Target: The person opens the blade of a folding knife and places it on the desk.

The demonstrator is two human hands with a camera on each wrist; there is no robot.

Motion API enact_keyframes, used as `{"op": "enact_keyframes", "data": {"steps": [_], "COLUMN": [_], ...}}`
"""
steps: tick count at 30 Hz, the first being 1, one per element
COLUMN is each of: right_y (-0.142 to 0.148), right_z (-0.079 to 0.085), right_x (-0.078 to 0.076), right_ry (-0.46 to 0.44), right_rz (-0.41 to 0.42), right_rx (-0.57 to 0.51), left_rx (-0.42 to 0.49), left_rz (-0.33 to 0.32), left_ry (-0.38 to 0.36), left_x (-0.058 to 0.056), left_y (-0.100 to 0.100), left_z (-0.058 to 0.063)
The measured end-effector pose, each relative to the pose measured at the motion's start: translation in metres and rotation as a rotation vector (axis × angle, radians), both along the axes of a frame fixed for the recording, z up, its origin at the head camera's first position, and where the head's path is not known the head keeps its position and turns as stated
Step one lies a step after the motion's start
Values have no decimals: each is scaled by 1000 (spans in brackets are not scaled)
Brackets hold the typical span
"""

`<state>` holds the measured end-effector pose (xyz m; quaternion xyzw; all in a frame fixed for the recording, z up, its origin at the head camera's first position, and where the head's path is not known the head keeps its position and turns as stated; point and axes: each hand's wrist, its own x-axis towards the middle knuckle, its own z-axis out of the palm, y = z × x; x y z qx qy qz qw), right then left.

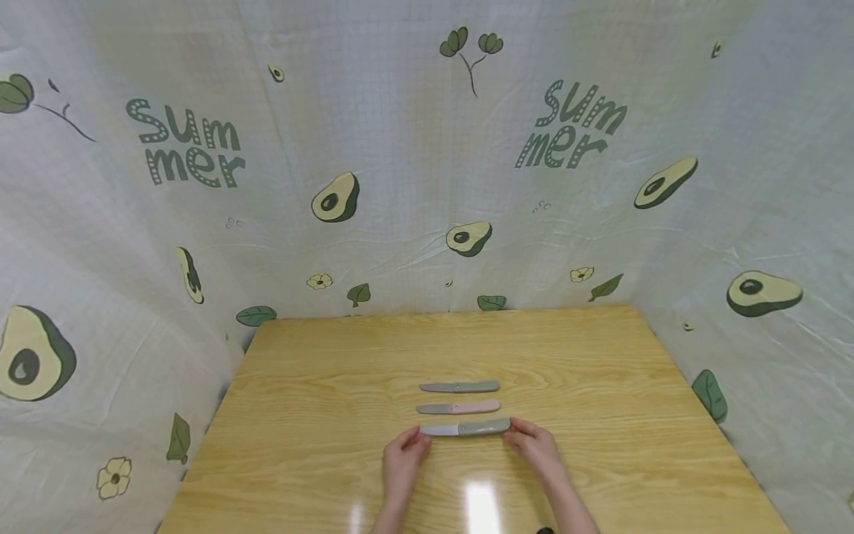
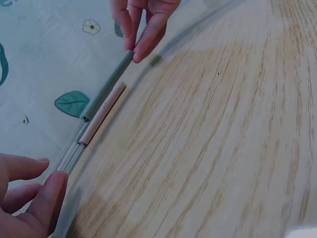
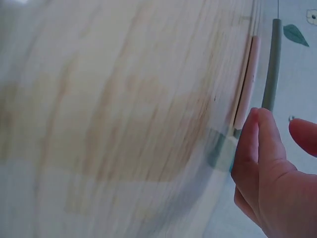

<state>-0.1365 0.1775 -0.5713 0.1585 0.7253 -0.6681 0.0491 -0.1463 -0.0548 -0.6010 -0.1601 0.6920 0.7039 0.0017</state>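
Observation:
A table knife with a grey-green handle [image 1: 485, 427] spans the gap between both hands, lying crosswise a little above the table. My left hand [image 1: 403, 454] pinches it by the blade tip, at the left. At the other end, my right hand [image 1: 537, 448] holds the butt of the handle with its fingertips. Just beyond lies a pink-handled knife [image 1: 477, 407], and behind that a second green-handled knife [image 1: 477, 386]. All three blades point left, roughly parallel. In the left wrist view the thumb [image 2: 51, 198] partly hides the blade tip.
The wooden table [image 1: 320, 371] carries the knives near its middle. A pale cloth [image 1: 400, 111] printed with avocados and lettering hangs behind it and along both sides. A small dark round object [image 1: 545, 530] shows at the bottom edge beside the right forearm.

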Motion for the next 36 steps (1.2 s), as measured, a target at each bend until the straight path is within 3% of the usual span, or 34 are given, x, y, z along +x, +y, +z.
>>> {"op": "enact_keyframes", "data": {"steps": [4, 6, 14, 36], "right_y": [-1, -2, -2, 1], "right_z": [-2, -3, -4, -3], "right_x": [-1, -1, 0, 0], "right_ry": [-8, -10, -20, -60], "right_rz": [-12, -20, -22, 10], "right_rx": [2, -5, -5, -33], "left_rx": [-117, -131, -35, -65], "left_rz": [-53, -79, -128, -179], "left_ry": [-27, -32, -27, -23], "left_x": [1, 1, 1, 2], "left_y": [-4, -5, -7, -9], "left_z": [0, -1, 0, 4]}}
